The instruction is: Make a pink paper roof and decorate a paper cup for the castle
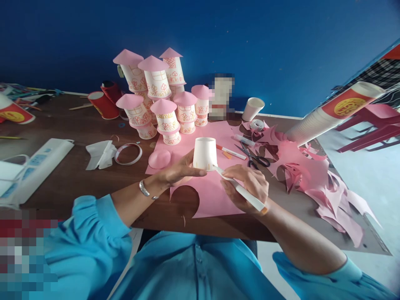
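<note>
My left hand grips a white paper cup held upside down over the pink paper sheet. Short yellowish strokes show low on the cup's side. Held in my right hand is a white marker with an orange end, its tip touching the cup near the lower rim. A red-and-white marker and an orange cap lie just beyond the cup. Left of it rests a pink paper cone.
Several decorated cup towers with pink cone roofs stand behind. To the right are scissors, pink scraps and a leaning cup stack. A tape roll and a power strip lie left.
</note>
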A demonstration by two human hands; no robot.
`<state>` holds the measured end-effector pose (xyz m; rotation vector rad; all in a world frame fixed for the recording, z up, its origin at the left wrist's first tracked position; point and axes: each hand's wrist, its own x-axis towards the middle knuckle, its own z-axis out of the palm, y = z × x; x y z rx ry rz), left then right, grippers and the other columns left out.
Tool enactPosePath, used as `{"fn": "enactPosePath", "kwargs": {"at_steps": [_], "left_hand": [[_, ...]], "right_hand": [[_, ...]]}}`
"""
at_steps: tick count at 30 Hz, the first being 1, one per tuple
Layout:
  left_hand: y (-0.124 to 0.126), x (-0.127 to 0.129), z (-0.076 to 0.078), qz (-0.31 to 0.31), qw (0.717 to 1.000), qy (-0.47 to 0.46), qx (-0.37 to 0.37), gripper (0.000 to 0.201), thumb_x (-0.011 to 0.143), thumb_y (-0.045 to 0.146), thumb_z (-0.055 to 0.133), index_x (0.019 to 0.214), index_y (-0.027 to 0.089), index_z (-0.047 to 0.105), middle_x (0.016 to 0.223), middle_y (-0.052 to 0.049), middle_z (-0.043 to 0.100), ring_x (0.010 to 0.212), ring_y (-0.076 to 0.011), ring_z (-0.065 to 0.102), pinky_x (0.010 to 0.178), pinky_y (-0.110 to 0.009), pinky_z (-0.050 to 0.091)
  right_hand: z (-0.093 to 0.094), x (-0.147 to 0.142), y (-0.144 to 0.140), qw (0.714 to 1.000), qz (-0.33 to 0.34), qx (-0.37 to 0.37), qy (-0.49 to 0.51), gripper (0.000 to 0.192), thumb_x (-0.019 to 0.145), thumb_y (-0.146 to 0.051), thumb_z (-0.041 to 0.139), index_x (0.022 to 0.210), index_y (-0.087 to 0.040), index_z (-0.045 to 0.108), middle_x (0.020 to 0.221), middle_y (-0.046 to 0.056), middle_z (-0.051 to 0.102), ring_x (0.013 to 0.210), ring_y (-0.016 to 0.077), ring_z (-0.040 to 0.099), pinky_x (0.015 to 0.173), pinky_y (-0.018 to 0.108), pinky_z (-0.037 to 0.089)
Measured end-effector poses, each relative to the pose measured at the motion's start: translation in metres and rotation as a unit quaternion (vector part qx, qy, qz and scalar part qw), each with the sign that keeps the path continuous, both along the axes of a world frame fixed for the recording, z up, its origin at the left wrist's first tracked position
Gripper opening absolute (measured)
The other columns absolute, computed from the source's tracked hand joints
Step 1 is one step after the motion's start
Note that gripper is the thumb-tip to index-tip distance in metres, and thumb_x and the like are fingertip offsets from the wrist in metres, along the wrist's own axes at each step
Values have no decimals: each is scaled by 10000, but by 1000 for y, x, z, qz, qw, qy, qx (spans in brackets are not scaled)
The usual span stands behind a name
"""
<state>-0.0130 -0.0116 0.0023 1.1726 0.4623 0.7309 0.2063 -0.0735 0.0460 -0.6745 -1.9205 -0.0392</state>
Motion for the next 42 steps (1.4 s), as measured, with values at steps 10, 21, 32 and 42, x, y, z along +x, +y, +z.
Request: {"fn": "enactPosePath", "kwargs": {"at_steps": [10,21,32,42], "left_hand": [[-2,7,11,-8,993,-97,-64,619,831,285,770,1422,288,587,1299,-87,730,1311,-303,633,1120,-481,469],[0,3,-1,-14,1000,-26,5,601,811,344,854,1357,239,625,1289,-111,714,1261,-321,630,1036,-443,481],[-1,0,6,24,996,78,41,691,725,412,893,1348,305,615,1120,-23,702,1257,-328,579,1015,-447,488],[-3,3,12,17,998,43,52,605,754,319,882,1293,263,612,1017,-14,681,1099,-288,636,1016,-453,476]], "right_hand": [[-5,2,3,1000,-17,-18,1,245,979,-214,671,1222,-221,642,940,72,802,847,222,803,715,325,667],[-3,1,2,998,56,-5,-11,305,958,-190,686,1259,-194,640,960,103,808,863,235,810,737,339,680],[-3,-2,-1,1000,22,8,-18,175,912,-108,695,1055,-197,646,756,29,745,648,181,737,598,282,588],[-2,-3,-1,999,21,-6,-32,137,940,-116,678,1035,-205,634,766,24,745,652,168,737,585,275,587]]}}
